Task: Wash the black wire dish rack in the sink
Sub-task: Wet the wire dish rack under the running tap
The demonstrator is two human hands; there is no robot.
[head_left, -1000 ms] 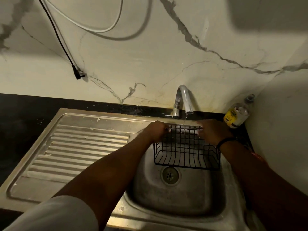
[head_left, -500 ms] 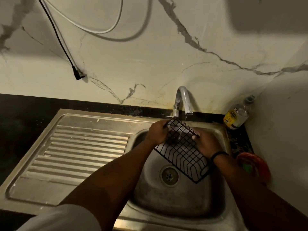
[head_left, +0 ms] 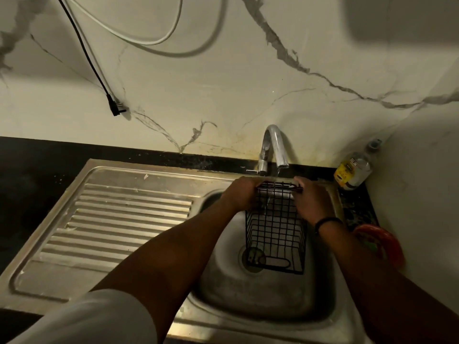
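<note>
Here both the left hand and right hand curl fingers around the black wire dish rack's top rim.

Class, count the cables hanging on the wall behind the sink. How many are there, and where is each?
2. A black cable runs down the wall's left side to a dangling plug. A white cable drops beside it, then loops right across the top. Their upper ends leave the frame, so others may be hidden.

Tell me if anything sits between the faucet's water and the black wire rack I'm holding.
Nothing visible does. The thin stream from the faucet falls straight onto the top edge of the black wire dish rack, between the left hand and right hand gripping its sides over the sink.
</note>
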